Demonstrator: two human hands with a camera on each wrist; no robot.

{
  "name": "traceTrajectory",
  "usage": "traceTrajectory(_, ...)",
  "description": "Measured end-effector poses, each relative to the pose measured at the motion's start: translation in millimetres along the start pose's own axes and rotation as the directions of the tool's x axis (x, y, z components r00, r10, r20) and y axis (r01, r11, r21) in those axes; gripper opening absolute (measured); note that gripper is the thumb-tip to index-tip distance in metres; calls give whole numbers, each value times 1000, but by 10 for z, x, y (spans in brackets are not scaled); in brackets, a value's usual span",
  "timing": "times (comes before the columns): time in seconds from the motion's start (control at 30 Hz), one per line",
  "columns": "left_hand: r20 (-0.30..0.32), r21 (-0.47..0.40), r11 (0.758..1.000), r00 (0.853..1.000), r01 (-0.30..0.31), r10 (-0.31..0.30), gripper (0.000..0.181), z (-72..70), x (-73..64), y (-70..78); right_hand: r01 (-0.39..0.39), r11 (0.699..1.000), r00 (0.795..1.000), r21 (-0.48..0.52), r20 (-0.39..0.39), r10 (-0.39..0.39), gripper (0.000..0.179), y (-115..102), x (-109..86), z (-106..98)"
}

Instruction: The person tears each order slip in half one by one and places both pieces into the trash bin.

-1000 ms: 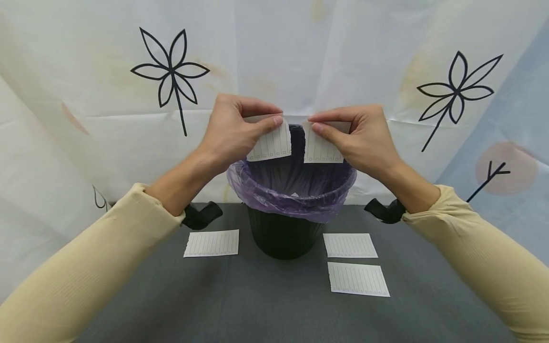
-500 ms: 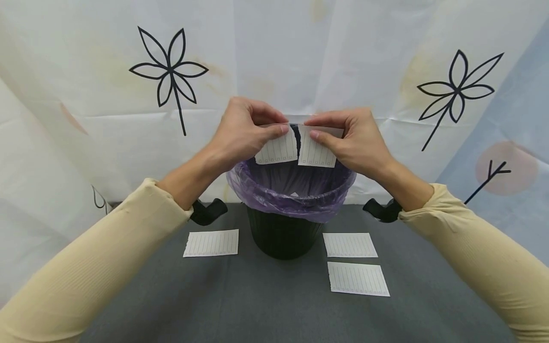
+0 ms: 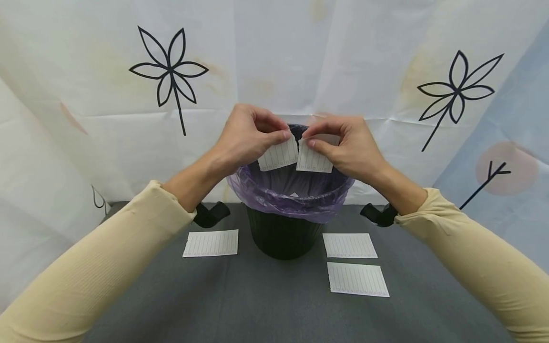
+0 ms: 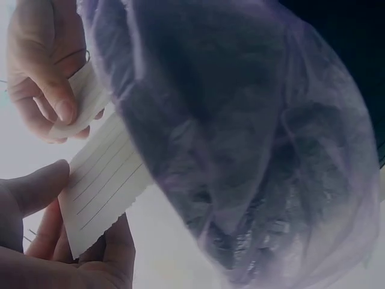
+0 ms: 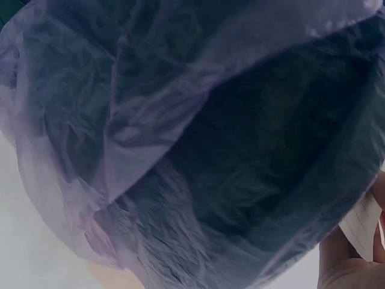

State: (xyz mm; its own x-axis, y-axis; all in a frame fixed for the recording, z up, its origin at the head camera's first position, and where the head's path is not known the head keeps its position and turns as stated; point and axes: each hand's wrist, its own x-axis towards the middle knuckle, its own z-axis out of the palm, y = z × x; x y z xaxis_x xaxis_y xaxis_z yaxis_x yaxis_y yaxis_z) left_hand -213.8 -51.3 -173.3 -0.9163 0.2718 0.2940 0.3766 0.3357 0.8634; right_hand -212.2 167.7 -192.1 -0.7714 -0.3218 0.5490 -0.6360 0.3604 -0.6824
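Note:
Between thumb and fingers, my left hand (image 3: 246,138) pinches a small piece of lined paper (image 3: 278,156) with rough, torn side edges. Another such piece (image 3: 314,160) is pinched by my right hand (image 3: 353,147). Both pieces hang side by side over the mouth of a black trash bin (image 3: 280,238) lined with a purple plastic bag (image 3: 286,206). Their upper inner corners nearly meet. In the left wrist view, the left hand's paper (image 4: 108,186) shows a jagged edge beside the bag. A hand with paper (image 5: 361,226) appears at the right wrist view's right edge.
On the dark grey tabletop (image 3: 266,305), one lined slip (image 3: 211,243) lies left of the bin. Two more, an upper slip (image 3: 350,245) and a lower slip (image 3: 358,279), lie to its right. A white patterned cloth (image 3: 274,57) hangs behind. A small white scrap shows inside the bin.
My hands have come closer together, the left moving right and the right moving left, and both have lowered toward the bin. The gap between the paper pieces has narrowed. The slips on the table stay put.

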Motion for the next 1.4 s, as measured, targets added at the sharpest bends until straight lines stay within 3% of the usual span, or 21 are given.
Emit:
traceTrajectory(0.3, 2, 8, 1000, 1000, 7, -7, 9, -7, -9, -22, -53, 998, 998, 34, 22, 53, 14, 14, -27, 10)
traceTrajectory(0.93, 16, -24, 1000, 1000, 12, -12, 10, -50, -66, -59, -28, 1000, 999, 15, 28, 27, 14, 41, -62, 35)
traceTrajectory(1.17, 12, -80, 996, 999, 36, -35, 15, -156, -239, -79, -22, 999, 999, 45, 34, 21, 15, 5, -177, 32)
traceTrajectory(1.4, 52, -173, 985, 998, -20, 29, 21, -207, -550, -93, 5, 999, 1000, 52, 16, -6, 15, -106, -364, 26)
